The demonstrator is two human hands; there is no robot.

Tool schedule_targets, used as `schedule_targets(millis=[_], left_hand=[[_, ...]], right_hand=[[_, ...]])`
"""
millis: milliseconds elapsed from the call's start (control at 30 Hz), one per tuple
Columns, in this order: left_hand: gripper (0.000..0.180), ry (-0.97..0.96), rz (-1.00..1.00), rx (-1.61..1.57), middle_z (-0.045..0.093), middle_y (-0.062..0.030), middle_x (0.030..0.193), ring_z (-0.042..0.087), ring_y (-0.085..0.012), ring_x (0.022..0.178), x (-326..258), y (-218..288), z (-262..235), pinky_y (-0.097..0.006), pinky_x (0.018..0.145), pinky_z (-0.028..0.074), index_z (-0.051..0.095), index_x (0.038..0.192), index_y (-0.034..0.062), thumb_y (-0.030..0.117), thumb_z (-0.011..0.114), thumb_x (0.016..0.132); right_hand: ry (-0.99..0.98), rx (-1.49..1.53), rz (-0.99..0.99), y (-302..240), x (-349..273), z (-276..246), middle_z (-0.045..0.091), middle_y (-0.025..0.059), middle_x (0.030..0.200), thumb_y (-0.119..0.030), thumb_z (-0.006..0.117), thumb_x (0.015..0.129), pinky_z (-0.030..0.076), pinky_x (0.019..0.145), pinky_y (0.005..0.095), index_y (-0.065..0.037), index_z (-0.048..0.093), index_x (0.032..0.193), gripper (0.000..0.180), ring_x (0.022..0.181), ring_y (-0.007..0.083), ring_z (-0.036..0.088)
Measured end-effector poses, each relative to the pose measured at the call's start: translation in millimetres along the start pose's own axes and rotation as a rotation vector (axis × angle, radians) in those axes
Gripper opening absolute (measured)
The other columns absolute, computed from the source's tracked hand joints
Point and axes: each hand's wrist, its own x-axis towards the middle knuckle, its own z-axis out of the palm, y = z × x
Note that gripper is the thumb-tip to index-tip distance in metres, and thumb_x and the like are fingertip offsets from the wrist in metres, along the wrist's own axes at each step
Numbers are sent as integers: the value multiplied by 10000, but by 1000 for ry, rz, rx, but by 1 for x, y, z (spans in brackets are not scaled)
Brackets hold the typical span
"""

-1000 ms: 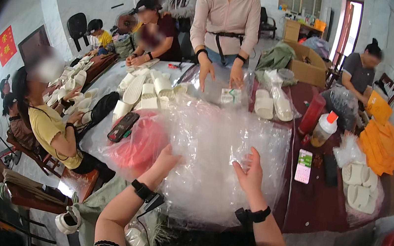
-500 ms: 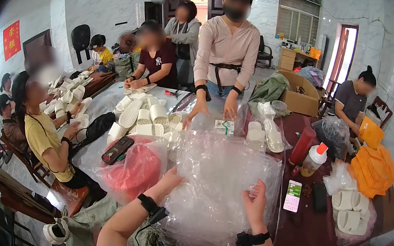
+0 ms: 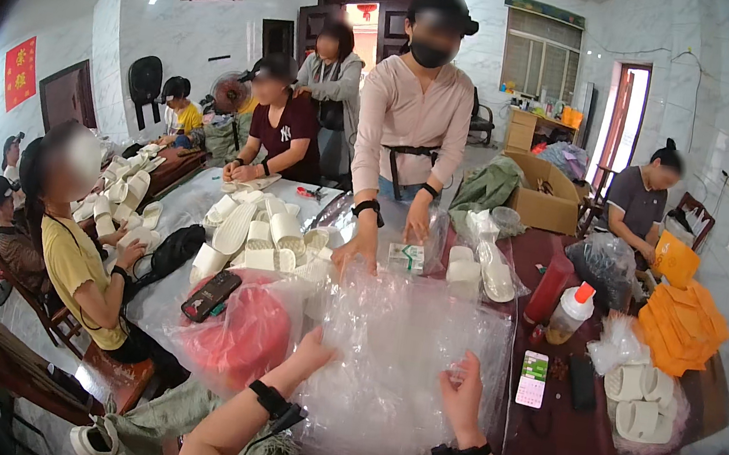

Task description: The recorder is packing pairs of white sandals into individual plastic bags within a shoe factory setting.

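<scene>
A stack of clear plastic bags (image 3: 391, 378) lies on the table in front of me, wrinkled and shiny. At its left edge my left hand (image 3: 311, 356) is closed, fingers pinching the film. My right hand (image 3: 461, 392) is closed on the plastic's right side, thumb and fingers curled together. Across the table, a person in a pink top touches the far edge of the film with one hand (image 3: 356, 252). Their other hand (image 3: 417, 223) is beside a small white-and-green packet (image 3: 407, 257) lying under or in clear film.
White slippers (image 3: 262, 233) are heaped to the left, behind a red bundle in plastic (image 3: 245, 331) topped by a dark phone (image 3: 211, 296). On the right are a lit phone (image 3: 532, 379), a bottle (image 3: 570, 314), orange bags (image 3: 683, 329) and bagged slippers (image 3: 641, 402). Other people sit around.
The view has tilted up slightly. The person opposite has leaned in, and one of their hands has come nearer, onto the film's far edge. My hands keep nearly the same place on the plastic.
</scene>
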Motion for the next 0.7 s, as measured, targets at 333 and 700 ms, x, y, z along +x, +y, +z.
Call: schedule_targets(millis=[333,700], left_hand=[[816,-38,-145,-72,542,-183,1415,532,-250,1280,-5,38,5,-349,1078,414,412,1457,-75,571,542,975],[846,-265,-241,-494,512,-134,1451,520,-282,1305,-26,50,-2,-449,1070,451,385,1522,87,730,282,983]], right_hand=[[-19,-43,-35,3,10,-2,607,173,1194,-79,724,894,553,733,312,-23,383,1457,661,942,214,651],[-20,53,47,18,16,-1,580,193,1255,-201,729,921,557,803,319,18,353,1473,703,1015,239,643]])
